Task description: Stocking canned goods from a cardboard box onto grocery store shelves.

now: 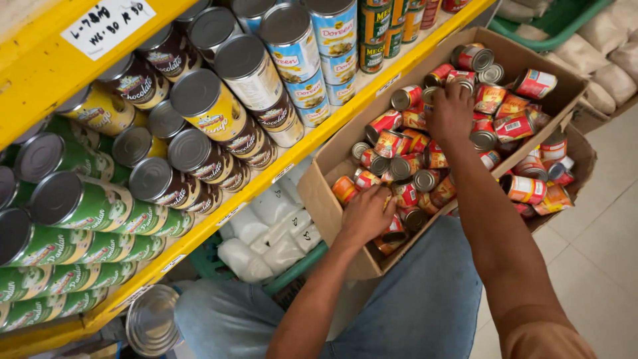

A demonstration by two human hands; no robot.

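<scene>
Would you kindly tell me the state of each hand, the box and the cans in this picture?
Left hand: palm down in the box, fingers curled over small cans; grip unclear.
Right hand: palm down on the cans further in; grip unclear.
Brown cardboard box: open, flaps out, resting on the person's lap.
Small red and orange tin cans: loose, jumbled, most on their sides.
Large tin cans on the yellow shelf: stacked in rows, unopened.

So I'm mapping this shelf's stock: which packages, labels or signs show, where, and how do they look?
White paper sign: handwritten, on yellow shelf beam, top left.
Green-label tins: stacked on their sides, left.
Brown and yellow tins: shelf middle.
Blue-label tins: top centre.
Cardboard box: small red-orange cans; left hand and right hand on them.
White bags: under shelf.
</scene>
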